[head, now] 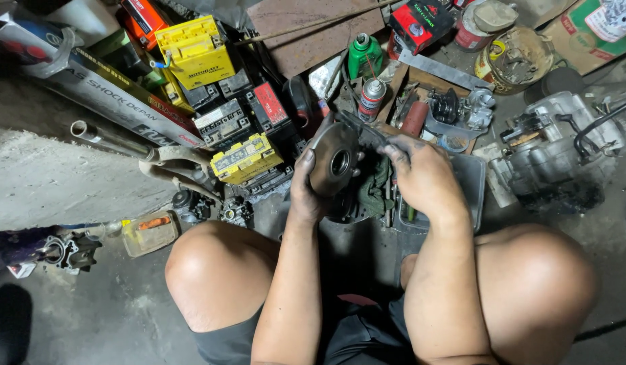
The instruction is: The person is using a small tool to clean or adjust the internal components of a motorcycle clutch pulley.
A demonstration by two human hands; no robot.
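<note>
Two hands [367, 179] — one metal disc [333, 161].

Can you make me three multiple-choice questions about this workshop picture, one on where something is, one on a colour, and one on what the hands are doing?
1. Where does the green bottle stand?
A. Beyond the hands, beside the spray can
B. Between the knees
C. On the grey engine case

2. What colour is the large battery at the top of the pile?
A. Blue
B. Yellow
C. White

3. What is the left hand doing?
A. Resting flat on the floor
B. Holding the round metal disc by its edge
C. Gripping the spray can

Answers:
1. A, the bottle sits just above the can, past the disc.
2. B, its casing is plainly yellow.
3. B, its fingers curl round the disc's rim, while the right hand rests by the disc's other side.
</note>
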